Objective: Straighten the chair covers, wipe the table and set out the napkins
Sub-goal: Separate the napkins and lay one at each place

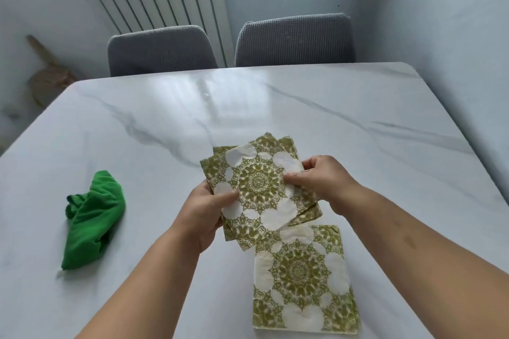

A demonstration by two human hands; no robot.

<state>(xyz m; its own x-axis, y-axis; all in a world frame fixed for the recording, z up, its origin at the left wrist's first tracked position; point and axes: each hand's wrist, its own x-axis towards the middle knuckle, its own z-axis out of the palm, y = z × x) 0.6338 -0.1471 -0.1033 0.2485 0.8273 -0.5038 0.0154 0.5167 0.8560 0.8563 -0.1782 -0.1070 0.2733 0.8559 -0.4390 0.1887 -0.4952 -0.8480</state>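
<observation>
I hold a fanned stack of white napkins with green floral print [259, 187] above the white marble table [275, 107]. My left hand [205, 209] grips the stack's lower left edge. My right hand [319, 180] pinches the top napkin at its right edge. One napkin of the same pattern [303, 278] lies flat on the table near the front edge, just below the stack. A crumpled green cloth [93, 217] rests on the table to the left. Two chairs with grey covers stand at the far side, the left chair [159, 49] and the right chair [294, 38].
A white radiator [165, 5] is on the wall behind the chairs under a window sill. A wall runs close along the table's right side. A brown broom-like object [46, 74] leans at the far left.
</observation>
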